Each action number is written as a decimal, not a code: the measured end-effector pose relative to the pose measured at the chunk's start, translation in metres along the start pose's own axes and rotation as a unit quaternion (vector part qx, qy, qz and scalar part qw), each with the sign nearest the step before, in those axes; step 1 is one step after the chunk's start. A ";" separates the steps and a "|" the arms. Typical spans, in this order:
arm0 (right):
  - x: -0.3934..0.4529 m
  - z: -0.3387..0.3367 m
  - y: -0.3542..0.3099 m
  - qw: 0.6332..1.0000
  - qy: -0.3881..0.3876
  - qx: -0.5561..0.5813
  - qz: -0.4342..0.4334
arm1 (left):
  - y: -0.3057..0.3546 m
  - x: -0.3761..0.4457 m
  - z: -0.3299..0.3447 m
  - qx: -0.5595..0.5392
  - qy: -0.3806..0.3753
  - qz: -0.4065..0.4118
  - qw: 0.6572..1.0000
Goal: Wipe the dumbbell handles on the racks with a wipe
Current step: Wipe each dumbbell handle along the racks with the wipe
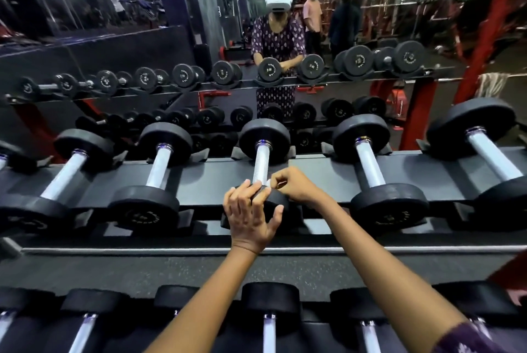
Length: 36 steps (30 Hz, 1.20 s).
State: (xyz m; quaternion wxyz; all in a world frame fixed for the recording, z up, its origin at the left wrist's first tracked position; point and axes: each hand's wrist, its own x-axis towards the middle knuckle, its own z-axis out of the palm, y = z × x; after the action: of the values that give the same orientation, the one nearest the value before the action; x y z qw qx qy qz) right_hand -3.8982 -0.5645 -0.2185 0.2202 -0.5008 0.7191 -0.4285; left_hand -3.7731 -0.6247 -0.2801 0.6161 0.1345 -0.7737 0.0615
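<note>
Left hand [251, 215] spread flat on middle dumbbell [263, 150] near head, right hand [293, 184] pinching white wipe [267, 182] against handle [261, 163].

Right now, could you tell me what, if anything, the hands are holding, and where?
The right hand pinches a white wipe at the near end of the middle dumbbell's handle; the left hand rests open on its near weight head.

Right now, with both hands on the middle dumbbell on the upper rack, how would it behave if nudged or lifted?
The middle dumbbell probably feels heavy for its size: thick solid-looking black heads. It likely would not roll, since each head sits in a black cradle. Its knurled metal handle should resist slipping under the left hand and right hand.
</note>
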 end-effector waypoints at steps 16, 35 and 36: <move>-0.010 -0.004 -0.002 0.967 -0.031 0.224 0.117 | -0.002 -0.002 0.000 -0.012 -0.013 0.010 1.000; 0.015 -0.003 -0.023 0.982 0.181 0.051 0.007 | 0.004 -0.002 -0.009 0.023 -0.040 -0.009 0.999; 0.012 -0.002 -0.019 0.986 0.158 0.045 0.011 | 0.004 -0.002 -0.007 0.023 -0.036 -0.007 0.999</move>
State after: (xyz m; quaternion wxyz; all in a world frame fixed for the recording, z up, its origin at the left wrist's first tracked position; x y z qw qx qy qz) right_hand -3.8942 -0.5769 -0.1997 0.1302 -0.4086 0.7302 -0.5318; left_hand -3.7672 -0.6189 -0.2801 0.5849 0.1562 -0.7928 0.0704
